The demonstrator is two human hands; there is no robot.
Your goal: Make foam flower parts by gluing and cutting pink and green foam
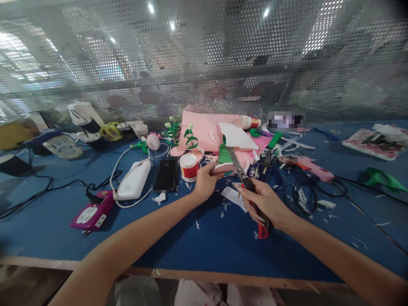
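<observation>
My right hand [263, 202] is wrapped around a black utility knife [249, 183], its long blade out and angled up and to the left. In my left hand [205, 182] I pinch a curved pink piece with a white edge [223, 168]; whether it is a full disc I cannot tell. The blade lies just right of that piece, and I cannot tell if they touch. Beside my left hand stands a red and white paper cup [189, 167]. Below my right hand a red handle [262, 231] shows, the rest of it hidden. A white paper scrap [234, 197] lies between my hands.
Pink sheets [204, 127] and a white sheet [237, 136] lie behind my hands. To the left are a black phone [165, 175], a white power bank [134, 179] and a purple power strip [93, 211]. A pink glue gun [314, 168] with cords is right. Perforated metal rises behind.
</observation>
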